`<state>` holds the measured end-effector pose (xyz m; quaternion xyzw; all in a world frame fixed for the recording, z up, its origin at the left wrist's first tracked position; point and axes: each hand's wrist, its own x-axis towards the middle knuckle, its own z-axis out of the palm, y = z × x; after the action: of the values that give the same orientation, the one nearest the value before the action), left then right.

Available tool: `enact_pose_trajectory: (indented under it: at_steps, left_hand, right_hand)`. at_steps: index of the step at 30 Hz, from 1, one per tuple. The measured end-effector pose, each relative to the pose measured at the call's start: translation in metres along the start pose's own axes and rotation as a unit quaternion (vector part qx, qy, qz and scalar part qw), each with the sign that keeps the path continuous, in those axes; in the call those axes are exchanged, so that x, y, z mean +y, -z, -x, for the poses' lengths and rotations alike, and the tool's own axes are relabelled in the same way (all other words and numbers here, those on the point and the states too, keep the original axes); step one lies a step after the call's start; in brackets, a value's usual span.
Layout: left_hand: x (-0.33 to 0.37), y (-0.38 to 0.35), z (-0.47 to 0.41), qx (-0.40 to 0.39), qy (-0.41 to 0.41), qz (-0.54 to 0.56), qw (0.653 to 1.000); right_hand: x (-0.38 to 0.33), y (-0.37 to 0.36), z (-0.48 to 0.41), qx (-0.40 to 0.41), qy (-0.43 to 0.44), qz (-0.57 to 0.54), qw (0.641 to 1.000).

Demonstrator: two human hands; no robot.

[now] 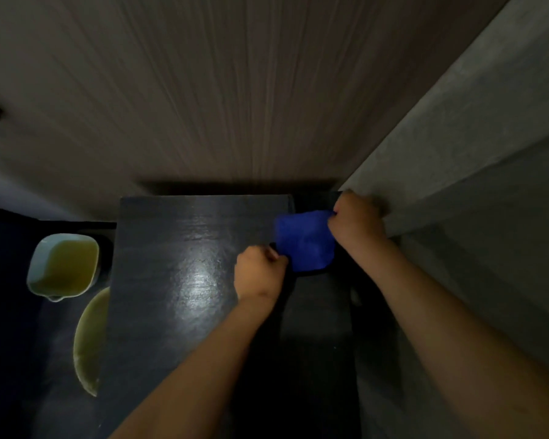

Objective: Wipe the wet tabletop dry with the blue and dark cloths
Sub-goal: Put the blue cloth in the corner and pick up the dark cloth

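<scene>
Both hands are clenched on cloth at the right edge of the dark desk (178,248): the right hand (357,221) pinches the far corner of the blue cloth (305,240), while the left hand (260,272) grips its near corner together with the dark cloth (286,299), which hangs down beneath. A pale jug (62,264) of yellowish liquid stands left of the desk, just beside it.

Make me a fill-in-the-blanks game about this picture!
1. Both hands hold a cloth coloured ____.
2. The left hand is closed into a ____.
3. The jug stands on the ____ side of the table.
4. The right hand is near the ____.

Missing words: blue; fist; left; wall
</scene>
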<state>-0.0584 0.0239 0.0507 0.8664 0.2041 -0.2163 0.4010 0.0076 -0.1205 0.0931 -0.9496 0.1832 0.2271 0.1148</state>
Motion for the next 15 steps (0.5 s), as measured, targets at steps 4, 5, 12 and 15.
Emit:
enact_pose_trajectory:
  at_steps: [4, 5, 12, 15]
  left_hand:
    - [0.025, -0.005, -0.016, -0.009, 0.011, 0.042, 0.999]
    - [0.031, -0.006, -0.022, -0.01, 0.012, 0.046, 0.999]
    - [0.058, -0.021, -0.045, -0.017, 0.001, 0.043, 0.999]
    - [0.063, -0.03, -0.05, -0.007, 0.002, 0.035, 0.999]
  right_hand:
    - [-0.014, 0.027, -0.014, 0.039, 0.002, 0.072, 0.997]
    - [-0.015, 0.031, -0.016, 0.046, 0.007, 0.085, 0.995]
    - [-0.024, 0.031, -0.041, 0.062, 0.025, 0.143, 0.987]
    - [-0.023, 0.022, -0.048, 0.064, 0.035, 0.165, 0.984]
